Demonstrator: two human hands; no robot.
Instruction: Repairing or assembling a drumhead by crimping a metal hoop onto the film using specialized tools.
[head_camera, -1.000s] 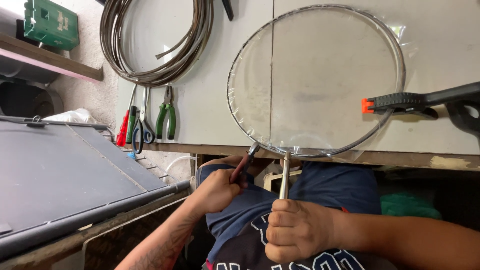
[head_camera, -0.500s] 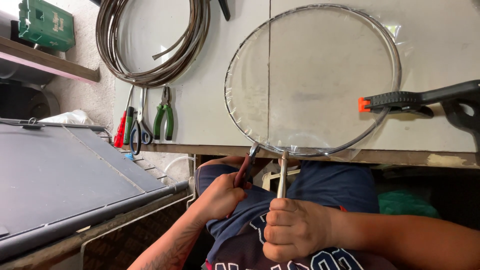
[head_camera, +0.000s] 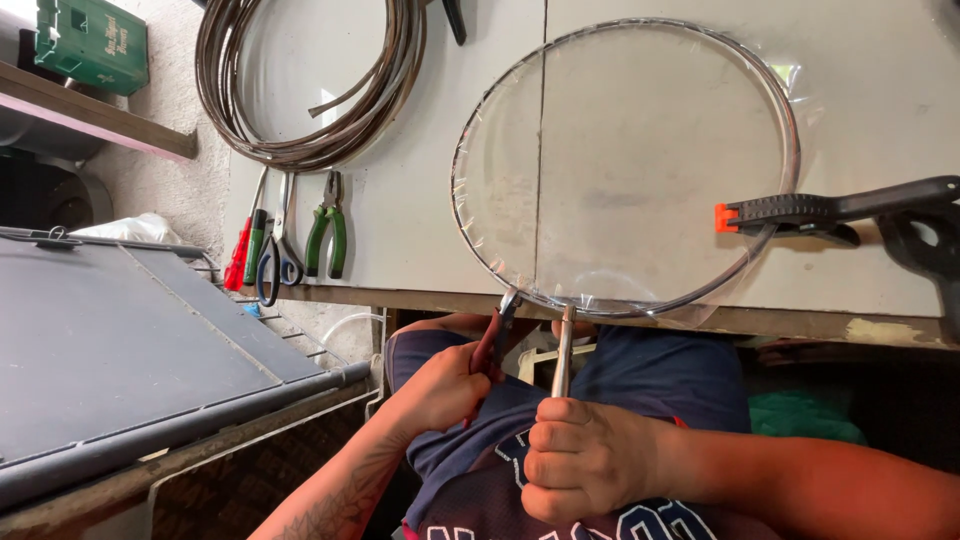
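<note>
Head view: A round metal hoop (head_camera: 625, 165), covered with clear film, is laid flat on the white bench (head_camera: 400, 220), with its lower edge at the bench's near rim. At the hoop's three o'clock a black clamp (head_camera: 830, 210) with an orange tip is closed over the rim. At the hoop's six o'clock a metal stub (head_camera: 565, 345) hangs down past the bench edge; its lower end is gripped in the right hand (head_camera: 585, 460), whose fingers are closed into a fist around it. Just beside it, at seven o'clock, red-handled pliers (head_camera: 495, 340) are set against the rim; they are held in the left hand (head_camera: 440, 385), fingers curled shut about the handles. Whether the pliers' tip bites the wire cannot be told.

At the hoop's ten o'clock a coil (head_camera: 310, 90) of dark cable lies on the bench. Below the coil, at the hoop's eight o'clock, green pliers (head_camera: 328, 235), scissors (head_camera: 275, 255) and a red screwdriver (head_camera: 240, 255) are lined up. A grey panel (head_camera: 130, 350) is seen well apart, at nine o'clock.
</note>
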